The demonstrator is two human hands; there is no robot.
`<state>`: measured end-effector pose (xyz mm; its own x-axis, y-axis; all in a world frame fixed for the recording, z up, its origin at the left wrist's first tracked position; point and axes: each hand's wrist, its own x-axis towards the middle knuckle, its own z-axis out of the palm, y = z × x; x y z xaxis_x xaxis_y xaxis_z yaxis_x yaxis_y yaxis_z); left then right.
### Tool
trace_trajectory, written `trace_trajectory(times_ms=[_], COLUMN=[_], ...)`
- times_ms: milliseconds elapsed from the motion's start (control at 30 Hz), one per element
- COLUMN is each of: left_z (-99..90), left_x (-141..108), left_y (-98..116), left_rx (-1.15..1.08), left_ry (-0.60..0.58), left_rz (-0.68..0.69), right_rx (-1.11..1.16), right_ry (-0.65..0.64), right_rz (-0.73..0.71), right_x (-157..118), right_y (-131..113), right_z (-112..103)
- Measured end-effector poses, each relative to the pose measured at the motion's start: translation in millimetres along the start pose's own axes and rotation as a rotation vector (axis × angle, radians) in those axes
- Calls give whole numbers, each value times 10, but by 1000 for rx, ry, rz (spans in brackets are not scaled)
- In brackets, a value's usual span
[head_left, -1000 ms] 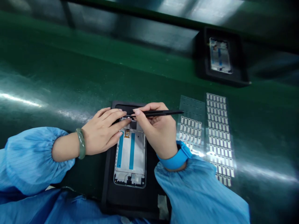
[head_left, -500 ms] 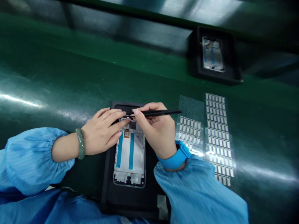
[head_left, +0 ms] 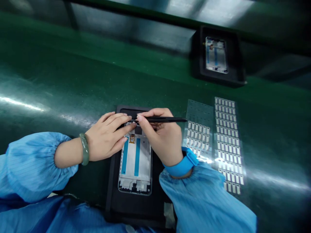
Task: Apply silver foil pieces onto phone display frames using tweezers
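A phone frame (head_left: pixel 143 161) with two blue strips and a small orange-brown flex connector (head_left: pixel 132 139) lies in a black tray (head_left: pixel 114 191) in front of me. My left hand (head_left: pixel 107 136) rests palm down with fingers stretched out, its fingertips on the frame's upper left edge. In my right hand (head_left: pixel 162 136) is a pair of black tweezers (head_left: pixel 167 119), pinched between thumb and fingers and held almost level. Their tip points left to the top of the frame, close to my left fingertips. Whether the tip grips anything is too small to tell.
To the right lie two clear sheets of small pale stickers: a partly used sheet (head_left: pixel 198 132) and a fuller sheet (head_left: pixel 228 142). Further back, a second black tray (head_left: pixel 235 72) holds another phone frame (head_left: pixel 216 55) on a green bench (head_left: pixel 73 84).
The back end of the tweezers has dipped slightly as my right hand shifted a little. The far tray has moved left along the bench. My left hand stays in place.
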<state>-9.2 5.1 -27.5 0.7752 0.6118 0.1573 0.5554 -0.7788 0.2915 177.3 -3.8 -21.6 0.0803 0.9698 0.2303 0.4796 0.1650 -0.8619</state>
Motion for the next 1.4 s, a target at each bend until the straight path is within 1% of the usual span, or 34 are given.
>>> trace_trajectory(times_ms=[167,367,533,667,867,1033,1233,1333,1400], left_z=[-3,-5,0,10,10,10,13,11,10], left_x=[0,0,4,2,8,13,13,13,13], left_y=[-1,-3,-4,-15,-10,-2,-2,1,2], left_rx=[-9,16,21,12,13,4,7,11,9], left_ry=[6,12,23,31,34,24,38,46,32], left_rz=[-3,11,8,17,17,8,12,10,8], right_rx=[29,81,-24,-58,-97,-109,-206,-203,-141], right_ry=[-14,39,42,41,-18,-56,-128,-111,-77], right_rz=[24,65,2,-30,-82,-77,-99,-106,-62], right_x=[6,-10,-5,10,84,145,190,165,139], right_y=[15,68,33,-3,-7,-3,-94,-80,-20], right_z=[-1,-3,2,3,-31,-70,-95,-78,-68])
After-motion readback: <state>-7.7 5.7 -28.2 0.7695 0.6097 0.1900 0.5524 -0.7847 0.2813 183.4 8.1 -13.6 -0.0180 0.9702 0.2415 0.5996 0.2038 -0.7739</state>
